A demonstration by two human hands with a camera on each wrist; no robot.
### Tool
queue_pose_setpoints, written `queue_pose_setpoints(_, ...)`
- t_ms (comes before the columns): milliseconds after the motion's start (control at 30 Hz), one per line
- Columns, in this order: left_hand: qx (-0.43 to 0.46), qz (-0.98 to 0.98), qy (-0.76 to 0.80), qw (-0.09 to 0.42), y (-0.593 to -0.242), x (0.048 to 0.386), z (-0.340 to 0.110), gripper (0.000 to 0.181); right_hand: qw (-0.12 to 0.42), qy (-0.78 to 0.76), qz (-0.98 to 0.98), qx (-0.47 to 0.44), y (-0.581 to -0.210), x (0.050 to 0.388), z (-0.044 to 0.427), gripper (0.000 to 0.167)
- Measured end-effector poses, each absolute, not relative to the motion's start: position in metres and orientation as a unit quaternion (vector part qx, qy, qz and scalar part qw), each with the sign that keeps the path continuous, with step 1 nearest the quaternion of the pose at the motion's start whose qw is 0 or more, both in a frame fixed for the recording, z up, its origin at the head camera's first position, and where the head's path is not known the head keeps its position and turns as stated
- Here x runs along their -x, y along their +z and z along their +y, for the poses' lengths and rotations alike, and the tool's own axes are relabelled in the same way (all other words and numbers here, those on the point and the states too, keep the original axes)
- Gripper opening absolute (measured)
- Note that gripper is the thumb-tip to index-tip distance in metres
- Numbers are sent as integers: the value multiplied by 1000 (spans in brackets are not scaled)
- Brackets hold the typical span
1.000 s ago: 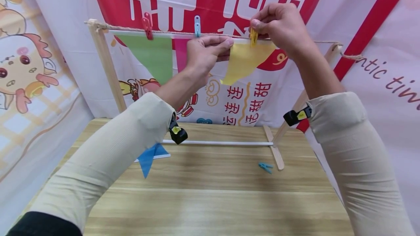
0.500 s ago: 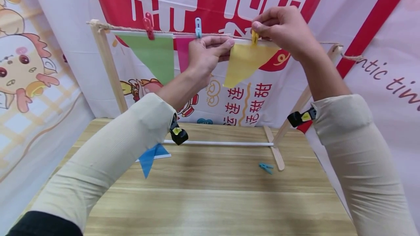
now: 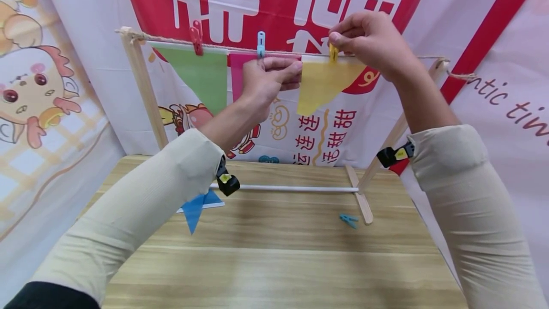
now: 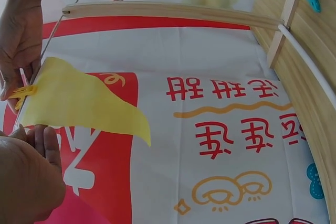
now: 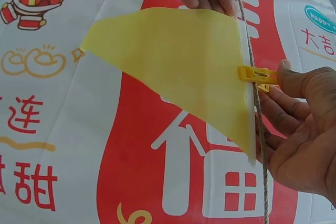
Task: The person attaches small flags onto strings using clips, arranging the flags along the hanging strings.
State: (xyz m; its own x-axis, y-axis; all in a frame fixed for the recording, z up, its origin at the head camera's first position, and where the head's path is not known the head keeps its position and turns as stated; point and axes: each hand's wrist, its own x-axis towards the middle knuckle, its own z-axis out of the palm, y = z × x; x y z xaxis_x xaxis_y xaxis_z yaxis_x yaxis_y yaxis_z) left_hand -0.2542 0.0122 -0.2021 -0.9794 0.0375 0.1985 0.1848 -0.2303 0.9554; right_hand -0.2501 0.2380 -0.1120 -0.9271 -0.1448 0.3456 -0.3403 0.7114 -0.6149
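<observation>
My left hand (image 3: 261, 82) pinches the upper left corner of a yellow pennant (image 3: 328, 80), just under a twine line. In the right wrist view, the left fingertips meet the pennant's edge beside the twine (image 5: 257, 114). My right hand (image 3: 372, 42) holds a yellow clothespin (image 5: 257, 74) between thumb and fingers. Its tip sits over the pennant's white top strip and the twine. Left of the hands hang a green pennant (image 3: 203, 73) under a red clothespin (image 3: 197, 37) and a magenta pennant (image 3: 237, 73) under a light blue clothespin (image 3: 261, 44). My left hand hides part of the magenta one.
Wooden posts (image 3: 143, 87) hold the twine at both ends, and a white rod (image 3: 296, 188) runs low between them. On the wooden table (image 3: 266, 271) lie a blue pennant (image 3: 194, 211) and a teal clothespin (image 3: 349, 220). A printed cloth hangs behind.
My left hand has dropped slightly, and the middle of the twine with its light blue clothespin sits lower. The right hand has moved slightly down, still holding the yellow clothespin.
</observation>
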Motion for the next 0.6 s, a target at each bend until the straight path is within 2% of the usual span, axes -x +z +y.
queue_pose_setpoints(600, 119, -624, -771, 50, -212, 251, 2, 20, 113, 344, -923, -126, -110, 249, 239, 49)
